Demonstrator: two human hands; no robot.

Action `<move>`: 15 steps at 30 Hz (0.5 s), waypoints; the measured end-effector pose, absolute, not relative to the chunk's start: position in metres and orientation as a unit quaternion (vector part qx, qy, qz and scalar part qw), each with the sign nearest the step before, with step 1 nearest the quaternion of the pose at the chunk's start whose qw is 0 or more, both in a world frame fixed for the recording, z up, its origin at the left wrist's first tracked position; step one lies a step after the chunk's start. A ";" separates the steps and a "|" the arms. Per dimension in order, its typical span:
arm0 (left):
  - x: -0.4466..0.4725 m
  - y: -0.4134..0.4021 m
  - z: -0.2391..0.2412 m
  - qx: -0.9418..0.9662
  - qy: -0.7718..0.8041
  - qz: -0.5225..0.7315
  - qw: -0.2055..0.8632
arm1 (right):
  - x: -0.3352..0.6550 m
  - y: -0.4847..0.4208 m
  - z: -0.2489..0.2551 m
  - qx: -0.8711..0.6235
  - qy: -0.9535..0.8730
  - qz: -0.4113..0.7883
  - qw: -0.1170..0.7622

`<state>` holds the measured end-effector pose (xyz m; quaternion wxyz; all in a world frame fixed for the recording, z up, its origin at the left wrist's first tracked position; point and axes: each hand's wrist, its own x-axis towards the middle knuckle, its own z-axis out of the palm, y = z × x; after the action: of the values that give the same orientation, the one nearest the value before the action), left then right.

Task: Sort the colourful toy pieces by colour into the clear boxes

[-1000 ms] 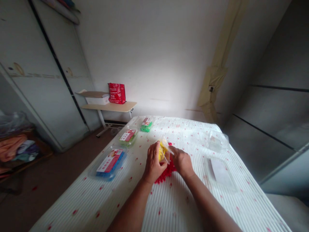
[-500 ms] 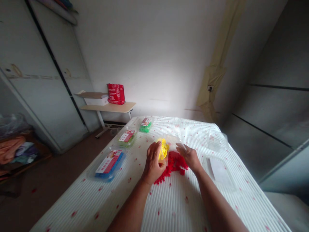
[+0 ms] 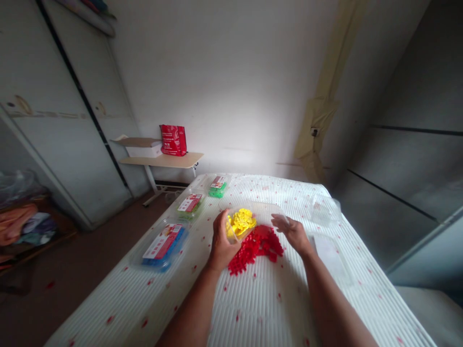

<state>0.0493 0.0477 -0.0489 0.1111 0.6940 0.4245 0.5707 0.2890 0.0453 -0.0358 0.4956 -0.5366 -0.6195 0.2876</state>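
1. The left hand (image 3: 221, 246) has its fingers wrapped around the left end of a clear container (image 3: 249, 234), thumb along the near side, grasping it.
2. The right hand (image 3: 294, 235) is at the other side, fingers extended and slightly bent next to a clear plastic flap (image 3: 265, 207); whether they grip it or only touch it, I cannot tell.
3. Inside the container, tilted toward the person, lie yellow pieces (image 3: 241, 220).
4. Just below it, between the hands, red pieces (image 3: 259, 243) sit in a loose heap on a white ribbed cover (image 3: 267, 303) with red spots.
5. To the left, three labelled clear boxes form a slanting row: a blue-filled box (image 3: 163, 243) nearest, a pale-green-filled box (image 3: 190, 204) in the middle, a bright-green-filled box (image 3: 217, 186) farthest.
6. To the right lie a clear tub (image 3: 325, 210) and, nearer, a clear tray (image 3: 343, 278) with white paper (image 3: 325, 250).
7. Beyond, a small table (image 3: 177, 162) carries a white box (image 3: 144, 151) and a red bag (image 3: 174, 140).
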 end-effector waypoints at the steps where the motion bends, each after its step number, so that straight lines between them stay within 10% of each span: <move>1: 0.048 0.047 -0.048 0.694 0.425 0.569 0.122 | 0.293 0.045 -0.035 -0.533 -0.609 0.303 0.503; 15: 0.056 0.036 -0.038 0.844 0.334 0.415 -0.068 | 0.293 0.048 -0.045 -0.547 -0.543 0.307 0.558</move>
<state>0.0561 0.0360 -0.0385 -0.0681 0.8438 0.3339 0.4146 0.2927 0.0484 -0.0453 0.5579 -0.5473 -0.5432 0.3067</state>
